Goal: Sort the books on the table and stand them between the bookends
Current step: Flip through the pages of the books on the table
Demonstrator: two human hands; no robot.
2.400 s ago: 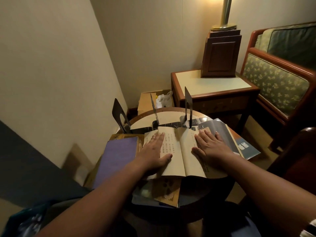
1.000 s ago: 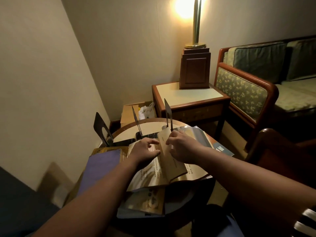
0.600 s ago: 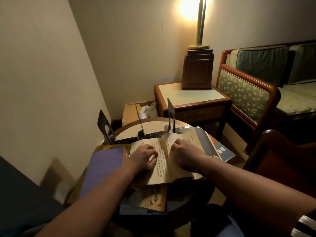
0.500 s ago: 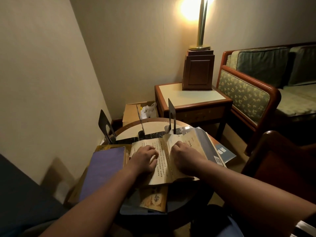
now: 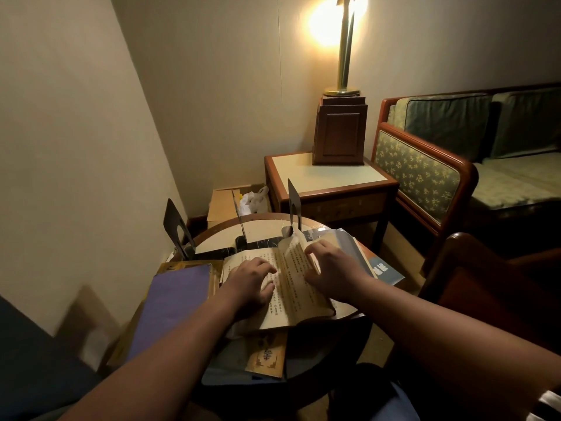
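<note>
An open book (image 5: 287, 287) with yellowed pages of vertical print lies on the round table (image 5: 264, 218). My left hand (image 5: 247, 284) rests on its left page, fingers bent, fingertips pressing the paper. My right hand (image 5: 332, 268) grips a sheaf of the right-hand pages, which rise in a curl near the spine. Behind the book stand three black bookends: a left one (image 5: 173, 226), a thin middle one (image 5: 239, 215) and a right one (image 5: 294, 202). A purple book (image 5: 176, 294) lies flat at the left. Blue-covered books (image 5: 385, 268) lie under my right hand.
More flat books, one with a tan cover (image 5: 267, 357), stick out under the open book toward me. A side table (image 5: 331, 180) with a lamp base (image 5: 340, 129) stands behind, a sofa (image 5: 425, 174) at the right, a cardboard box (image 5: 223, 203) by the wall.
My right hand has opened from a fist on the page and lifted a sheaf of right-hand pages toward the spine. My left hand stays on the left page.
</note>
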